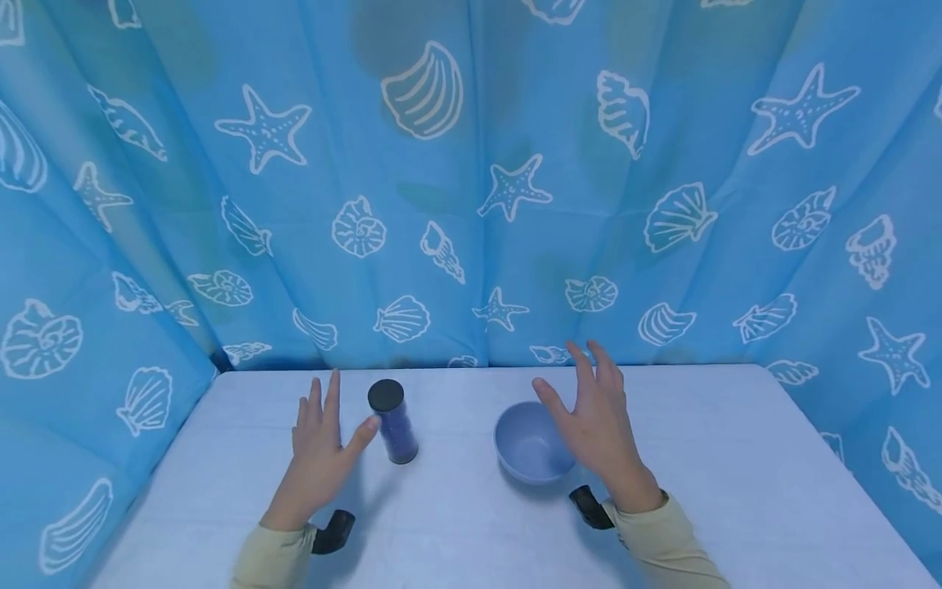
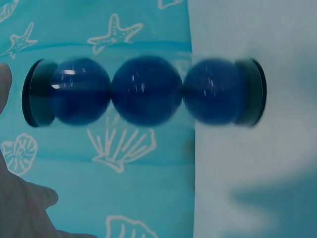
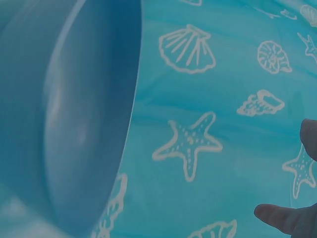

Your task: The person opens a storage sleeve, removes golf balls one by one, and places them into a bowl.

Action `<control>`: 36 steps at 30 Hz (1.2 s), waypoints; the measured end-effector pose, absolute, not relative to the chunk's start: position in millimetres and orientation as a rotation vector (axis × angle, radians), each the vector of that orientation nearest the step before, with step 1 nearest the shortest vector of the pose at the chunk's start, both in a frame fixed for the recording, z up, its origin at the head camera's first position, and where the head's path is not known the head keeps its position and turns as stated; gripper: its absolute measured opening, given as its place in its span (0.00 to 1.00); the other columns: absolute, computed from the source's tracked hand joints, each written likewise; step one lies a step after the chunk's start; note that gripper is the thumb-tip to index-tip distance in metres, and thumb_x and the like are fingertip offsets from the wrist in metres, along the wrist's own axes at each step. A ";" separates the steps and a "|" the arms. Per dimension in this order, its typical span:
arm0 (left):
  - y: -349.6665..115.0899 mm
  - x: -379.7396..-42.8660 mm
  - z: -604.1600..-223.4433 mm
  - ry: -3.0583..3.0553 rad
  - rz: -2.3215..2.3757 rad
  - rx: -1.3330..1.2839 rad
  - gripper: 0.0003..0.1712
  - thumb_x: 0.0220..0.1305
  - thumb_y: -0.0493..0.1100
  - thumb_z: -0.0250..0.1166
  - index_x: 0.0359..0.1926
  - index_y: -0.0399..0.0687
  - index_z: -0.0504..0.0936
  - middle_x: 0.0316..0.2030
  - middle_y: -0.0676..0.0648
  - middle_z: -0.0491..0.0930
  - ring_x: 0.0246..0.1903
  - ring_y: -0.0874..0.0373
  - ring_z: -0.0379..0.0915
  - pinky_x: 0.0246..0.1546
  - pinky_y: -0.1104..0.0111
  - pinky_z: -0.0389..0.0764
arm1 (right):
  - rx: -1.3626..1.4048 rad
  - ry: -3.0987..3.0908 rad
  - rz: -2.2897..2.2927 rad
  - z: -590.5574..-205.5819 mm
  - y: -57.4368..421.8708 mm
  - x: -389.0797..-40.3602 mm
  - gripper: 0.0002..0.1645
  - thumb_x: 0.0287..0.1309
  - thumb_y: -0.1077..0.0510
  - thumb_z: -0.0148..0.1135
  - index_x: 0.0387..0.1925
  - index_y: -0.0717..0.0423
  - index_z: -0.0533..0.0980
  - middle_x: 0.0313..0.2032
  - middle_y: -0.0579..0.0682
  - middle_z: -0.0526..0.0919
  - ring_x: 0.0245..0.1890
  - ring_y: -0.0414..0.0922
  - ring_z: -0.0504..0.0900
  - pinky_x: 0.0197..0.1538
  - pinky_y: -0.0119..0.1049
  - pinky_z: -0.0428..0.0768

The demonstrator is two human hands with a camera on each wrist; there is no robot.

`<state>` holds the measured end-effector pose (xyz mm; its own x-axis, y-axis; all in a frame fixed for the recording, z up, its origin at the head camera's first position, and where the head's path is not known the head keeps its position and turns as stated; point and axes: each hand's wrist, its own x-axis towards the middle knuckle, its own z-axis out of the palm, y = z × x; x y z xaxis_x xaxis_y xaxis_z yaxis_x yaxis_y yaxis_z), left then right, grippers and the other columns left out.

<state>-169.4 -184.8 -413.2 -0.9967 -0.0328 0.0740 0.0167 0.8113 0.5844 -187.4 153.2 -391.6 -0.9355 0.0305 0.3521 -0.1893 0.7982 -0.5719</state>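
A clear tube of blue balls [image 1: 400, 433] with a black lid stands upright on the table, left of the middle. In the left wrist view the tube [image 2: 147, 90] shows three balls in a row between dark end caps. My left hand [image 1: 316, 462] hovers to the left of it with fingers spread, the thumb tip close by the tube; whether they touch I cannot tell. A blue bowl [image 1: 531, 442] sits right of the middle, and it fills the left side of the right wrist view. Over its right side my right hand [image 1: 598, 421] is held with fingers extended, holding nothing.
A white cloth covers the table [image 1: 456, 523]. Behind and on both sides hangs a blue curtain [image 1: 412, 180] printed with white shells and starfish. Each wrist wears a black camera mount, one at the left wrist [image 1: 334, 532], one at the right wrist [image 1: 591, 507].
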 end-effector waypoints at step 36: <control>-167.2 -177.2 -441.8 -2.704 -1.306 -0.049 0.56 0.48 0.65 0.66 0.72 0.56 0.47 0.66 0.41 0.60 0.61 0.42 0.62 0.52 0.47 0.71 | 0.284 -2.532 1.240 -401.0 39.8 -180.2 0.45 0.55 0.29 0.50 0.67 0.48 0.58 0.69 0.55 0.52 0.67 0.52 0.51 0.60 0.61 0.62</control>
